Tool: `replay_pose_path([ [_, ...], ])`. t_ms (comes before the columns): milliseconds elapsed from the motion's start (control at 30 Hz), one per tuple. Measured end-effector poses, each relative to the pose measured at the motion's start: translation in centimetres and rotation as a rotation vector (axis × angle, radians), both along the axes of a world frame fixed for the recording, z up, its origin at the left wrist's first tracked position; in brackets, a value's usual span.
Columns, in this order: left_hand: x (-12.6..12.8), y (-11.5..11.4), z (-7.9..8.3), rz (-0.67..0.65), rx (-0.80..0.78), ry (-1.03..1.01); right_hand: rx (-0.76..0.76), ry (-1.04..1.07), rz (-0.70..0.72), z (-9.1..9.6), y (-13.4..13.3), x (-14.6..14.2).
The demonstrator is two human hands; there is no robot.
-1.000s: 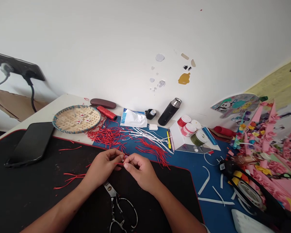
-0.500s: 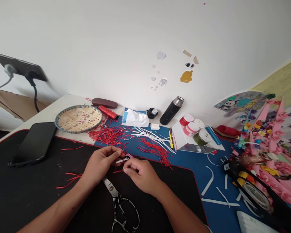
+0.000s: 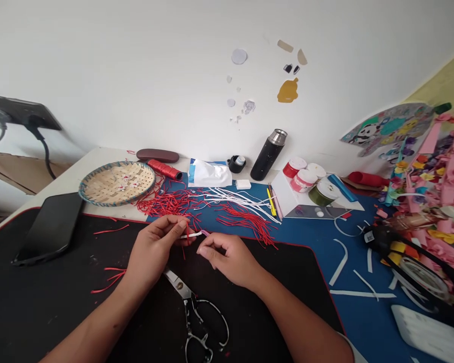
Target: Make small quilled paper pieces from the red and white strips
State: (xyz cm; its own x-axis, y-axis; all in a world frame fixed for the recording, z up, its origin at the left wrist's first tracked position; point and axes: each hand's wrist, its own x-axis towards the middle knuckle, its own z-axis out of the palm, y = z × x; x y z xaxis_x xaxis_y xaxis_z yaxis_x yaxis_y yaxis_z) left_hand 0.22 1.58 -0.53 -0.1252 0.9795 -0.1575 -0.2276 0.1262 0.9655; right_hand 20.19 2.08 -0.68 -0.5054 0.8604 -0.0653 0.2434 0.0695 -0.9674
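Our left hand (image 3: 149, 249) pinches a white piece (image 3: 191, 235) between thumb and fingers, with red thread (image 3: 187, 233) hanging at it, just beyond the blades of the scissors (image 3: 183, 290). Our right hand (image 3: 227, 259) is near it, beyond the scissors and a little to their right, thumb and fingertips drawn close together; we cannot tell whether they grip anything. We see a narrow gap between the two hands. The white piece juts rightward from our left fingers, its pink end (image 3: 205, 233) just beside our right hand.

We have the scissors lying on the black mat (image 3: 71, 282), handles toward us, blade tips hidden by our left hand. To the left of the scissors lie a few loose threads (image 3: 111, 278), and farther left, a phone (image 3: 51, 227). Beyond the scissors and to their left we see a basket (image 3: 102, 189) holding small white and red pieces. Well beyond the scissors are a red spool (image 3: 164, 170), a heap of red cord (image 3: 168, 204) and some white cords (image 3: 240, 200). Beyond the scissors and to their right we see two pens (image 3: 271, 201), a flask (image 3: 268, 157) and tubs (image 3: 303, 181). Well to their right lie white strips (image 3: 363, 294).
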Motion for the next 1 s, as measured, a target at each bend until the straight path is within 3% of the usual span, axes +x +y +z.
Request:
replay_pose_path([
  [267, 0.5, -0.2, -0.3, -0.057, -0.015, 0.031, -0.085, 0.156, -0.115, -0.2, 0.2, 0.0],
  [667, 1.3, -0.6, 0.0, -0.156, -0.069, 0.077, 0.066, -0.075, -0.080, -0.3, -0.1, -0.1],
  [867, 1.0, -0.7, 0.0, -0.166, -0.022, 0.204, 0.084, -0.123, -0.102, -0.1, 0.0, 0.1],
  [1000, 0.5, -0.4, 0.1, -0.239, -0.095, 0.222, 0.112, -0.151, -0.114, -0.2, 0.1, 0.2],
])
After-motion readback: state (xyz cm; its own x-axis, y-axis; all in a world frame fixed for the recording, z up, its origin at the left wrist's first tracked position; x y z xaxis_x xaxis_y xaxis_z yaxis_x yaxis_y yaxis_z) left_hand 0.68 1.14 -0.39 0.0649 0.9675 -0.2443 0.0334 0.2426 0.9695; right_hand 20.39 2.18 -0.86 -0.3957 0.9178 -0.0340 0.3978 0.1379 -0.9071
